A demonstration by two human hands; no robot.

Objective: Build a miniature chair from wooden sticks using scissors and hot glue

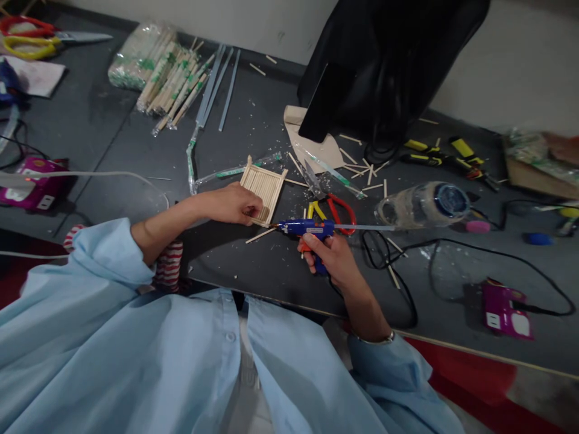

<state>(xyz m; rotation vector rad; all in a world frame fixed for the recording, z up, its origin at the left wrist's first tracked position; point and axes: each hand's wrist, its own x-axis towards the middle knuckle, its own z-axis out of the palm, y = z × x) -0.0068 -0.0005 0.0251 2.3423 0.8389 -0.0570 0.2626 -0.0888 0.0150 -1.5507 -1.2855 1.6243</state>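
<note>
My right hand (328, 256) grips a blue hot glue gun (307, 228), and a long glue stick (362, 227) pokes out of its back. The nozzle points left and meets the near edge of a small panel made of wooden sticks (266, 190), or sits just beside it. My left hand (237, 204) lies over the panel's left side with fingers curled and pinched at its lower edge. What those fingertips hold is hidden. One loose wooden stick (260, 236) rests under the nozzle. Red and yellow scissors (340, 214) lie behind the glue gun.
Bundled sticks (169, 78) and glue sticks (212, 84) lie at the back left. A plastic bottle (420, 204) lies on the right, near yellow-black pliers (468, 158). A black bag (389, 66) stands behind. Black cable (407, 247) loops toward a purple power socket (506, 308).
</note>
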